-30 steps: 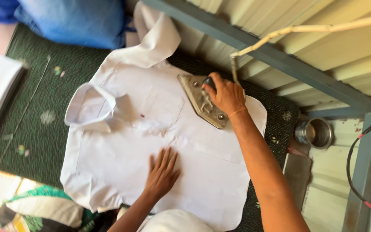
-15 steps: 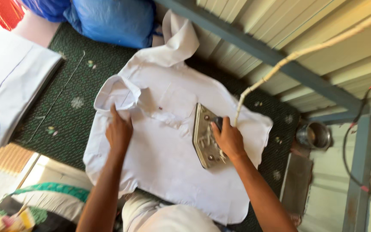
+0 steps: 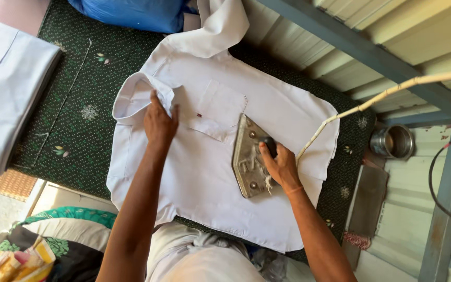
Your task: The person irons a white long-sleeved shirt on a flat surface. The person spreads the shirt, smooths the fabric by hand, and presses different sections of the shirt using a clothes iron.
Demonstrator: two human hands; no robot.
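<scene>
Head view: a white shirt point(image 3: 204, 172) is seen spread flat on a dark green patterned cloth point(image 3: 74, 104), its collar toward the left and one sleeve trailing up toward the top edge; the left hand point(image 3: 158, 124) is laid palm down on the shirt just beside the collar, fingers held close together and pressed onto the fabric, the thumb set slightly apart; the right hand point(image 3: 280, 166) is closed around the dark handle of a metal iron point(image 3: 247, 156), fingers curled tight about the grip; the iron is rested on the shirt just right of the chest pocket point(image 3: 217, 109), its pointed end toward the top; a pale cord point(image 3: 382, 94) is run from the iron's handle up to the right edge; a folded pale blue garment point(image 3: 6, 89) is lain at the left, apart from the shirt; a blue bag point(image 3: 137, 13) is placed at the top; a small metal cup point(image 3: 392, 141) is stood beyond the cloth's right end, by a grey-blue metal frame point(image 3: 444, 183).
</scene>
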